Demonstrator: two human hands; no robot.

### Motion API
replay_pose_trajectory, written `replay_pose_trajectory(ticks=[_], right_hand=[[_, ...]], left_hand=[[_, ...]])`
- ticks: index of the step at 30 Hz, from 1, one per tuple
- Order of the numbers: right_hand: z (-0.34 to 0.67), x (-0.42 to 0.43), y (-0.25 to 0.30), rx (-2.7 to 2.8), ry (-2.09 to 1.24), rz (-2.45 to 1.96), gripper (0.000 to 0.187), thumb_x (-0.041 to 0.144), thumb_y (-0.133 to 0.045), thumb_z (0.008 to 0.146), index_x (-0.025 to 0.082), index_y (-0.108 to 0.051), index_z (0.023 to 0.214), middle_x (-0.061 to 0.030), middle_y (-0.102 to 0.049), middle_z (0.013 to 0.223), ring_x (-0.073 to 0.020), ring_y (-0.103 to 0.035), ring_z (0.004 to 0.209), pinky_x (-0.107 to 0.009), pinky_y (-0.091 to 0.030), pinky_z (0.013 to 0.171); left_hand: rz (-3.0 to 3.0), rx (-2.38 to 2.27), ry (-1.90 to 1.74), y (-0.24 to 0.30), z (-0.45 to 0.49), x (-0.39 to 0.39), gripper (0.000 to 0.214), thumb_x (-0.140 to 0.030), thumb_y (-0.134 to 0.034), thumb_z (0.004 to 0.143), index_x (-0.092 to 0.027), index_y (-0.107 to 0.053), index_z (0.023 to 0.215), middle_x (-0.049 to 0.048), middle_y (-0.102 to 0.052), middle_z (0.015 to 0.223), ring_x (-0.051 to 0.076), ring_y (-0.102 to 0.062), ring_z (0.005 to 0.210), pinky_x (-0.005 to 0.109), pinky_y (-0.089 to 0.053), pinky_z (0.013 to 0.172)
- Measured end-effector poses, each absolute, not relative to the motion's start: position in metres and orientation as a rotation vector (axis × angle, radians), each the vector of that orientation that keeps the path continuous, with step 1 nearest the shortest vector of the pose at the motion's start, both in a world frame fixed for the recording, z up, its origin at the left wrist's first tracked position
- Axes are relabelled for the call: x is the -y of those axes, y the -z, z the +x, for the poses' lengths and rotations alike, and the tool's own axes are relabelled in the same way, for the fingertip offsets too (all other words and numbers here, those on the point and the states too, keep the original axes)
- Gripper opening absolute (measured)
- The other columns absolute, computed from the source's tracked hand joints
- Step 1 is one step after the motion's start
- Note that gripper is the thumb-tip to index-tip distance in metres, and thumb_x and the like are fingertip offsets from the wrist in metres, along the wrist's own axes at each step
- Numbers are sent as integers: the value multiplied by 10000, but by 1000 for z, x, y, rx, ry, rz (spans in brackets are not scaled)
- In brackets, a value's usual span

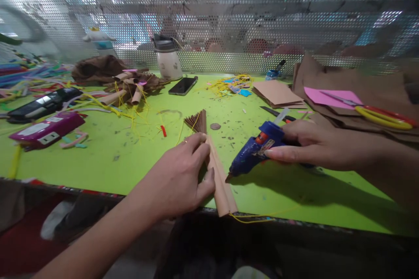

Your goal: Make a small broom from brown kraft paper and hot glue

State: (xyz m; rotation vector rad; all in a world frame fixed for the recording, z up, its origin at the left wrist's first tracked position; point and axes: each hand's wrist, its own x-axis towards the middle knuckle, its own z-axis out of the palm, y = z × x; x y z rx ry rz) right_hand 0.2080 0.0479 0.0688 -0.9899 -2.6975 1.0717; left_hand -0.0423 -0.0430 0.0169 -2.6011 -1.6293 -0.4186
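Observation:
In the head view, my left hand (185, 170) is closed on a partly rolled strip of brown paper (222, 192), fingers and thumb pressing along its left side. At its far end fans a fringed brown paper tuft (198, 121). Yellow string (250, 218) trails out of the near end. My right hand (304, 144) is wrapped round a blue hot glue gun (252, 152), its nozzle at the right edge of the paper; whether the tip touches cannot be made out. A clear glue stick (281, 115) pokes out of the gun's back.
Scissors (386, 117) lie on pink paper (330, 96) at the right, beside brown paper squares (276, 93). Behind are a phone (183, 86), a white jar (167, 63) and yellow scraps (231, 85). Finished-looking paper bundles (131, 89) and a purple device (49, 130) lie left.

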Motion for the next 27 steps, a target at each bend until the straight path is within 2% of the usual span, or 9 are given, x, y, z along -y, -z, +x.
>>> replay_pose_trajectory(ticks=[6, 13, 21, 27], right_hand=[[208, -48, -67, 2716, -987, -950, 374, 513, -522, 839, 181, -621, 697, 21, -476, 596, -102, -407, 511, -225, -285, 449], [202, -52, -56, 2626, -929, -1073, 395, 535, -518, 838, 176, -586, 689, 55, -368, 517, -80, -310, 442, -225, -226, 418], [210, -50, -65, 2737, -1000, -933, 387, 532, -504, 849, 174, -630, 771, 9, -511, 666, -123, -450, 580, -228, -311, 494], [203, -52, -57, 2630, -1007, -1040, 434, 573, -484, 846, 170, -566, 707, 47, -368, 564, -85, -314, 477, -223, -232, 436]], left_hand=[[-2610, 1628, 431, -16, -42, 42, 292, -272, -434, 865, -123, -546, 1089, 168, -514, 1215, 286, -535, 1109, 442, -464, 941], [-2620, 1646, 409, -18, -42, 42, 280, -274, -435, 865, -128, -546, 1078, 164, -518, 1192, 290, -524, 1113, 441, -463, 931], [-2610, 1646, 428, -18, -42, 44, 288, -266, -449, 859, -126, -548, 1090, 165, -513, 1217, 286, -539, 1108, 436, -460, 942], [-2617, 1641, 401, -19, -42, 43, 299, -269, -431, 871, -119, -541, 1106, 167, -512, 1212, 293, -521, 1129, 439, -454, 947]])
